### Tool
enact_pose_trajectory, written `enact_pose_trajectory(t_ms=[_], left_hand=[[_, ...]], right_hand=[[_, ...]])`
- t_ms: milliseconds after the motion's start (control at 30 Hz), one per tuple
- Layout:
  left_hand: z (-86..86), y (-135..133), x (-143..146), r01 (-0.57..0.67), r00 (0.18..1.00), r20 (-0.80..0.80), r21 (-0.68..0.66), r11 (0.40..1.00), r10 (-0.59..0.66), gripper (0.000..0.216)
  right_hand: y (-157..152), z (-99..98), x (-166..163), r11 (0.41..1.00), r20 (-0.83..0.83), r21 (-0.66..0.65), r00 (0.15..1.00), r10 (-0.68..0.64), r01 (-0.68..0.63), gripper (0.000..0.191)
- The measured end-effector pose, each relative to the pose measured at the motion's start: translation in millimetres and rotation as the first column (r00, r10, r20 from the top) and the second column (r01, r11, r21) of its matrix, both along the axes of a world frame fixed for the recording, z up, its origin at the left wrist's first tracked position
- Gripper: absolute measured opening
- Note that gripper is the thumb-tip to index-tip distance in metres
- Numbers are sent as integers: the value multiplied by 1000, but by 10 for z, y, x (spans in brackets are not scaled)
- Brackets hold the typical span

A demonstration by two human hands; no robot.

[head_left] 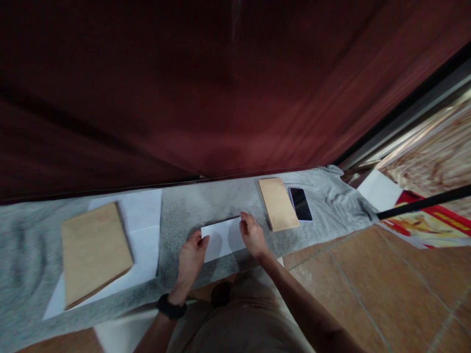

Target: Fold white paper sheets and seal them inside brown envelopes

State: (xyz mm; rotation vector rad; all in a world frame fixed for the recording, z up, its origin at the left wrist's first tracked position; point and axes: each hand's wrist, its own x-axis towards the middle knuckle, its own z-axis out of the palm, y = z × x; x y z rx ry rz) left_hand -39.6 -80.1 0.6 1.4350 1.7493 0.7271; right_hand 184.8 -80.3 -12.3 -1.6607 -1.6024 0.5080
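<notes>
Pinching opposite ends, left hand (192, 255) and right hand (253, 236) hold the paper (222, 239), left of the phone (301, 204). It looks light, bendable and easily creased, so a gentle hold along its short edges should suit.

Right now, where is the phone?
In the head view, the phone lies on the grey cloth, to the right of your right hand, close beside the right edge of the smaller tan packet.
</notes>
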Motion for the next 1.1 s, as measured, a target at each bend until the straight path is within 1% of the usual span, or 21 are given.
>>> enact_pose_trajectory(t_ms=[67, 100, 133, 200, 267, 367, 467, 533, 633, 667, 733, 767, 800, 867, 900, 933, 1000, 1100], left_hand=[[43, -10, 18, 33, 990, -138, -7, 999, -34, 14], [70, -12, 28, 47, 982, -184, -16, 999, -49, 14], [95, -14, 37, 62, 974, -216, -20, 998, -65, 15], [132, -21, 54, 85, 963, -254, -18, 996, -87, 17], [144, -38, 70, 82, 957, -279, -6, 997, -80, 22], [134, -78, 93, 45, 936, -349, -7, 999, -45, 29], [137, -118, 118, 37, 906, -421, -24, 999, -43, 36], [168, -140, 129, 45, 875, -480, -43, 998, -60, 41], [240, -166, 134, 61, 783, -613, -86, 994, -101, 47], [258, -172, 139, 80, 748, -654, -76, 994, -111, 47], [261, -182, 170, 171, 703, -702, 7, 985, -117, 44], [241, -188, 200, 245, 700, -703, 73, 967, -124, 43], [204, -196, 238, 328, 707, -693, 142, 934, -143, 43], [93, -222, 327, 468, 719, -667, 257, 845, -196, 47], [26, -243, 368, 520, 714, -665, 292, 803, -220, 51], [-42, -267, 401, 546, 704, -672, 307, 779, -229, 55], [-161, -320, 426, 556, 687, -692, 305, 773, -221, 59], [-265, -392, 376, 550, 670, -715, 297, 780, -200, 63]], right_hand=[[-57, 18, -74, 995, 122, 95, 992, 24, -36, 44], [-83, 30, -127, 990, 177, 113, 982, 67, -88, 44], [-108, 38, -189, 982, 225, 110, 966, 128, -156, 45], [-156, 33, -323, 954, 305, 62, 916, 260, -292, 45], [-204, -6, -436, 932, 366, 5, 868, 336, -363, 47], [-268, -89, -504, 937, 417, -20, 849, 325, -349, 49], [-305, -133, -459, 943, 434, -13, 848, 305, -333, 49], [-315, -131, -407, 944, 444, -18, 843, 303, -330, 49], [-319, -110, -347, 943, 462, -35, 831, 310, -332, 50], [-318, -104, -337, 942, 468, -40, 827, 312, -334, 51], [-317, -98, -328, 940, 476, -47, 819, 319, -339, 51], [-317, -98, -327, 938, 479, -50, 816, 323, -342, 52], [-317, -100, -327, 937, 480, -54, 814, 327, -345, 52], [-320, -110, -324, 934, 485, -60, 808, 336, -352, 54], [-322, -117, -321, 931, 490, -61, 802, 341, -359, 56], [-325, -125, -316, 928, 497, -59, 795, 347, -368, 59], [-329, -144, -302, 921, 515, -45, 781, 352, -386, 62], [-332, -177, -265, 930, 529, -11, 787, 316, -367, 58]])
